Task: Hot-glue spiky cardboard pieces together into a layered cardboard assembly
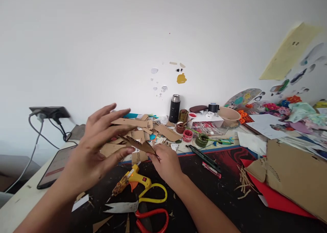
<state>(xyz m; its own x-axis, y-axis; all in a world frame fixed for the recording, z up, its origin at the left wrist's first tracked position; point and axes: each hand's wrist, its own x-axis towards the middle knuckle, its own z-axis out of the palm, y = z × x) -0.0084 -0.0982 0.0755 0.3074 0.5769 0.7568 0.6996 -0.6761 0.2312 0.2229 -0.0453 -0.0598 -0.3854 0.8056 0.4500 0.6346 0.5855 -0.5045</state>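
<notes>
My right hand [168, 162] grips the right end of a small brown cardboard piece [143, 146], held tilted above the desk. Its upper edge looks jagged, with dark marks. At the cardboard's left end is my left hand [95, 147], its fingers spread and thumb apart; whether a fingertip touches the piece I cannot tell. Below my hands lies a yellow glue gun [136, 176], its nozzle toward the lower left. Just in front of it rest open scissors [124, 207] with one yellow and one red handle.
Cardboard scraps [166, 132] pile up behind my hands. Farther back stand a black flask [174, 109], a red paint jar [187, 135] and a green paint jar [201, 140]. A cutter [204, 158] lies right of my hand. A phone [55, 166] is at left, large cardboard [296, 178] at right.
</notes>
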